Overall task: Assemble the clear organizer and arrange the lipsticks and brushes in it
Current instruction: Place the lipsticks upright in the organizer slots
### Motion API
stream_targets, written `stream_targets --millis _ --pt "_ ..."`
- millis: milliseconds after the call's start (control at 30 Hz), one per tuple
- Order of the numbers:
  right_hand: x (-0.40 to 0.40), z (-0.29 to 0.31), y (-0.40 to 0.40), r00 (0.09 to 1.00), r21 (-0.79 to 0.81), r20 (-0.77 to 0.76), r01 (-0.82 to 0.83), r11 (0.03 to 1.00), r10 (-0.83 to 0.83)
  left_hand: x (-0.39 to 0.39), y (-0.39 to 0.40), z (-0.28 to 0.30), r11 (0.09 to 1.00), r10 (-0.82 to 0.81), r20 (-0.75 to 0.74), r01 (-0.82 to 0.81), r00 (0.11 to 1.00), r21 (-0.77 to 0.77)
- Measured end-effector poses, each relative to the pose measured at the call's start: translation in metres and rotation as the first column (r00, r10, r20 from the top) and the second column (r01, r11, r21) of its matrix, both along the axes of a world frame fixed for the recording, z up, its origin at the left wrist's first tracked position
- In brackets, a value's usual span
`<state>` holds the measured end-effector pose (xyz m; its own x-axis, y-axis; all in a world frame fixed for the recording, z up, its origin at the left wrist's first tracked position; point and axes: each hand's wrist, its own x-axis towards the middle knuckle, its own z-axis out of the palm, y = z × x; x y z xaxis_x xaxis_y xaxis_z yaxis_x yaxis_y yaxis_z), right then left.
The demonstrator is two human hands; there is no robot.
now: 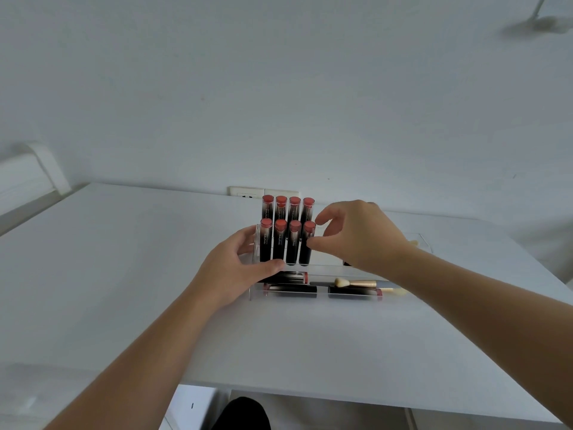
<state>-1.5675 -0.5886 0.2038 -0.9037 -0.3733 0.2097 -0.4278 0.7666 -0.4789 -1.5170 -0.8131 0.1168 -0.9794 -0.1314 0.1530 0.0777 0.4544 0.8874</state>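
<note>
Left hand (238,265): grip curled round the left end of the clear organizer (310,294), thumb laid along its front near the standing tubes, fingers wrapped behind the left wall. Right hand (356,235): grip narrow, thumb and forefinger drawn close together just beside the rightmost front lipstick (307,243); whether they actually pinch it cannot be told. The organizer stands toward the far edge of the white table (124,274), roughly midway along it, in front of a wall socket (248,192). Eight lipsticks stand upright in two stepped rows of four, the back row (288,207) higher than the front; each is a dark tube with a coral-red top under a clear cap. In the low front tray, three more lipsticks lie on their sides: one (288,277) behind and two end to end along the front wall (290,290) (355,293). One brush (356,283) with a gold ferrule and pale bristles lies lengthwise in the tray's right half; a second pale bristle tip (400,292) shows at its right end, and another (414,242) shows beyond the right wrist. Open table surface extends to the left of the organizer, between it and the near edge, and to the right corner.
</note>
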Motion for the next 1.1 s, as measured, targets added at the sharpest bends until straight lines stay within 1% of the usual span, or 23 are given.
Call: stream_targets --millis 100,233,400,533,633,700,767,833,900,1000,1100 --pt "-0.005 0.007 0.016 1.0 0.027 -0.015 0.005 1.0 -0.004 0.001 0.0 -0.001 1.0 0.01 0.004 -0.01 1.0 0.002" --pt "-0.013 0.01 0.043 0.998 0.107 0.05 -0.05 0.993 0.045 0.002 0.0 -0.001 1.0 0.02 0.01 -0.02 1.0 0.005" --pt "-0.018 0.011 0.068 0.996 0.289 0.065 -0.071 0.955 0.055 0.003 -0.001 0.002 0.998 0.052 0.006 -0.052 0.999 0.021" --pt "-0.016 0.014 0.079 0.995 0.293 0.06 -0.097 0.951 0.083 0.006 -0.005 0.009 0.992 0.098 -0.013 -0.096 0.995 0.078" --pt "-0.006 0.013 0.078 0.978 0.261 0.122 -0.193 0.946 0.166 0.018 -0.008 0.011 0.978 0.204 -0.104 -0.198 0.973 0.058" --pt "0.003 0.01 0.072 0.959 0.257 0.157 -0.269 0.928 0.234 0.03 -0.008 0.01 0.96 0.281 -0.187 -0.27 0.941 0.081" --pt "0.011 0.007 0.061 0.941 0.285 0.177 -0.329 0.9 0.288 0.041 -0.005 0.009 0.963 0.271 -0.265 -0.261 0.925 0.074" --pt "0.018 0.003 0.047 0.938 0.334 0.148 -0.346 0.877 0.314 0.05 0.0 0.01 0.978 0.181 -0.331 -0.204 0.926 -0.035" --pt "0.022 -0.001 0.033 0.947 0.372 0.088 -0.318 0.872 0.308 0.055 0.005 0.013 0.959 0.06 -0.38 -0.159 0.923 -0.234" --pt "0.024 -0.007 0.018 0.955 0.378 0.079 -0.295 0.877 0.287 0.057 0.01 0.02 0.85 -0.096 -0.395 -0.131 0.914 -0.51" --pt "0.026 -0.008 0.01 0.957 0.405 0.101 -0.29 0.867 0.273 0.054 0.013 0.022 0.764 -0.171 -0.367 -0.113 0.914 -0.636"
